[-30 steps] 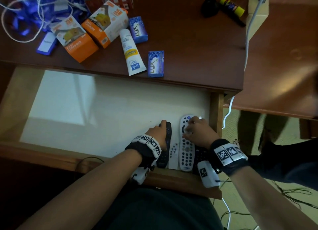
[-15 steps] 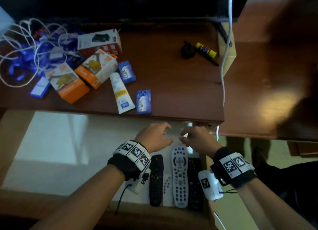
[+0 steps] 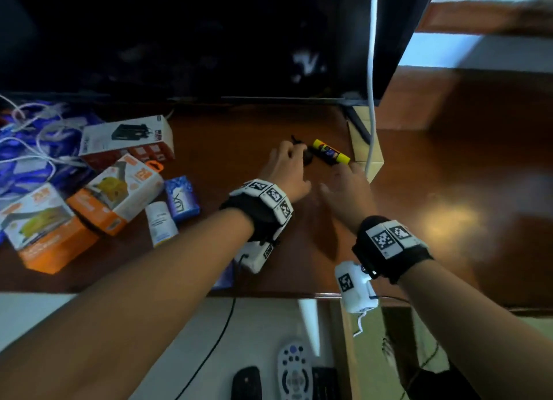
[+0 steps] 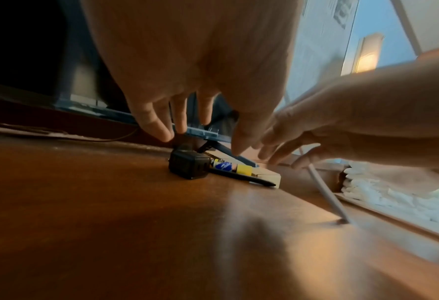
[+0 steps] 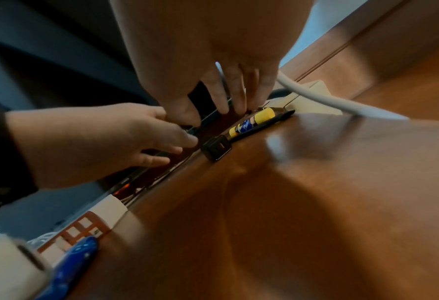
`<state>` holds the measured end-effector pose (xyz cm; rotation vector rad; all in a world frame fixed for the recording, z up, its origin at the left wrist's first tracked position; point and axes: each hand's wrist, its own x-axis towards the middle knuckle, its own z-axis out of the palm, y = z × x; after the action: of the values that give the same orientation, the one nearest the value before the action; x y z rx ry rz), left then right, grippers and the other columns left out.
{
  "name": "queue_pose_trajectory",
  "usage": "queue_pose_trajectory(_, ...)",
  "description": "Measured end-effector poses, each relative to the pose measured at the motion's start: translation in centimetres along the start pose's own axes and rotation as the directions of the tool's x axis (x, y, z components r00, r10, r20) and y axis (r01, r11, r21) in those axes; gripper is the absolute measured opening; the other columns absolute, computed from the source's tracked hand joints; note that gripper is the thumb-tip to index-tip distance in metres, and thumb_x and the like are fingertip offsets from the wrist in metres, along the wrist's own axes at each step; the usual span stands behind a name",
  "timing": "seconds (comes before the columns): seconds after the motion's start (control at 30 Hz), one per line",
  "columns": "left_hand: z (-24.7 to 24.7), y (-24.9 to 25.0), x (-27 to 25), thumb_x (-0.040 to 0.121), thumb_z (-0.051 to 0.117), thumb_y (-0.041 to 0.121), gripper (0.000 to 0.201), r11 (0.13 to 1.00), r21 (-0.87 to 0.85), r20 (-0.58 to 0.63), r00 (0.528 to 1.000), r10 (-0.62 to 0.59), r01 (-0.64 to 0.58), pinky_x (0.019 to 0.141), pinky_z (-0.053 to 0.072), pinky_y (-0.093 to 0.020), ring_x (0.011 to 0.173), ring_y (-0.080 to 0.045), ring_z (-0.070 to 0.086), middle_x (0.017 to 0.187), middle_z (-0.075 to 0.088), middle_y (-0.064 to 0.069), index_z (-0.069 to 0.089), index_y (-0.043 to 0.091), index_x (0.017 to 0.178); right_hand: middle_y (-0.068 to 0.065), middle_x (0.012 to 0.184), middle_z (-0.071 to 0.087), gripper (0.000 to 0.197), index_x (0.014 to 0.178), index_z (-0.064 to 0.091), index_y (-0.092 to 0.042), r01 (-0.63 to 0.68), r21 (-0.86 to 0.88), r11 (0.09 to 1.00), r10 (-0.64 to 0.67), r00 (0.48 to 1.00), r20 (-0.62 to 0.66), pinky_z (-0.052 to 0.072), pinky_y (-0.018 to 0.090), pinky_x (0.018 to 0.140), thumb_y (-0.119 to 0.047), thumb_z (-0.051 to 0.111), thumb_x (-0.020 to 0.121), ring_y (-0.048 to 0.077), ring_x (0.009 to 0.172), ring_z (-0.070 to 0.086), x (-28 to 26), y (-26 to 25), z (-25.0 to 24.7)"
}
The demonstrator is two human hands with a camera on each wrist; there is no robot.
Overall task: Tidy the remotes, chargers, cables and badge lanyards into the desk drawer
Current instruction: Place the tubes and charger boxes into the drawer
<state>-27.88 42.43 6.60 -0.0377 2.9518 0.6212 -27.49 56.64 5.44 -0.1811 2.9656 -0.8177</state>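
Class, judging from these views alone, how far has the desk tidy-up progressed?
Done: remotes lie in the open drawer. In hand: nothing is gripped yet; the left hand and right hand reach for the black charger beside the glue stick. Left: that charger and the tangled white cables with blue lanyards.

Bare desk near the charger, clutter at nine o'clock

Open wood [image 3: 314,244] lies toward six o'clock of the black charger [image 4: 189,166]; glue stick [image 3: 331,155] touches it at three o'clock, monitor [image 3: 209,40] at twelve, boxes [image 3: 119,187] well left.
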Motion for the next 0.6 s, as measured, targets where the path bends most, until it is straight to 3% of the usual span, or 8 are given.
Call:
queue_pose_trajectory(0.07, 0.8, 0.0, 2.0, 0.084, 0.065, 0.028, 0.074, 0.999, 0.021, -0.023, 0.999, -0.023, 0.024, 0.095, 0.041, -0.042, 0.132, -0.030, 0.028, 0.150, 0.017, -0.003, 0.023, 0.023, 0.145, 0.014, 0.140, 0.037, 0.057, 0.136, 0.041, -0.008, -0.026, -0.058, 0.998, 0.027, 0.999, 0.021, 0.034, 0.041, 0.105, -0.028, 0.061, 0.086, 0.032, 0.129, 0.034, 1.8, 0.1, 0.6)
queue_pose_trajectory(0.13, 1.5, -0.1, 3.4, 0.084, 0.065, 0.026, 0.078, 0.998, 0.048, -0.026, 0.999, -0.039, 0.040, 0.099, 0.039, -0.043, 0.136, -0.031, 0.022, 0.155, 0.008, -0.004, 0.018, 0.024, 0.146, 0.011, 0.150, 0.025, 0.068, 0.143, 0.030, -0.010, -0.035, -0.090, 0.995, 0.038, 0.999, 0.030, 0.028, 0.043, 0.111, -0.029, 0.060, 0.086, 0.031, 0.138, 0.023, 3.4, 0.2, 1.1)
queue_pose_trajectory(0.23, 1.9, -0.3, 4.8, 0.086, 0.065, 0.026, 0.079, 0.992, 0.121, -0.009, 0.999, -0.035, 0.036, 0.102, 0.036, -0.044, 0.138, -0.031, 0.020, 0.158, 0.005, -0.003, 0.015, 0.024, 0.148, 0.010, 0.156, 0.013, 0.072, 0.146, 0.021, -0.010, -0.024, -0.088, 0.996, 0.026, 1.000, 0.018, 0.021, 0.042, 0.115, -0.033, 0.056, 0.088, 0.029, 0.144, 0.011, 5.2, 0.1, 2.0)
queue_pose_trajectory(0.37, 2.2, -0.8, 5.5, 0.089, 0.062, 0.027, 0.076, 0.990, 0.135, 0.024, 0.999, -0.043, 0.039, 0.095, 0.042, -0.044, 0.132, -0.032, 0.030, 0.155, 0.009, -0.003, 0.015, 0.028, 0.148, 0.008, 0.160, 0.002, 0.070, 0.151, 0.012, -0.019, -0.040, -0.153, 0.987, 0.051, 0.996, 0.072, 0.012, 0.043, 0.118, -0.039, 0.045, 0.093, 0.027, 0.147, 0.002, 6.4, 0.9, 3.6)
queue_pose_trajectory(0.5, 1.8, -0.9, 5.2, 0.089, 0.061, 0.029, 0.060, 0.989, 0.137, 0.010, 0.998, -0.055, 0.053, 0.084, 0.050, -0.042, 0.118, -0.034, 0.043, 0.143, 0.020, -0.009, 0.032, 0.027, 0.141, 0.011, 0.157, 0.015, 0.058, 0.148, 0.024, -0.026, 0.021, -0.228, 0.973, -0.005, 0.997, 0.073, 0.023, 0.047, 0.113, -0.036, 0.041, 0.094, 0.033, 0.142, 0.015, 5.9, 1.6, 4.2)
queue_pose_trajectory(0.6, 1.6, -1.0, 4.1, 0.088, 0.061, 0.021, 0.048, 0.991, 0.121, 0.023, 0.998, -0.060, 0.056, 0.080, 0.052, -0.043, 0.107, -0.034, 0.050, 0.135, 0.025, -0.010, 0.040, 0.024, 0.131, 0.013, 0.138, 0.038, 0.044, 0.138, 0.041, -0.022, 0.052, -0.269, 0.962, -0.047, 0.999, 0.024, 0.037, 0.046, 0.099, -0.026, 0.041, 0.094, 0.034, 0.122, 0.037, 4.7, 1.2, 4.3)
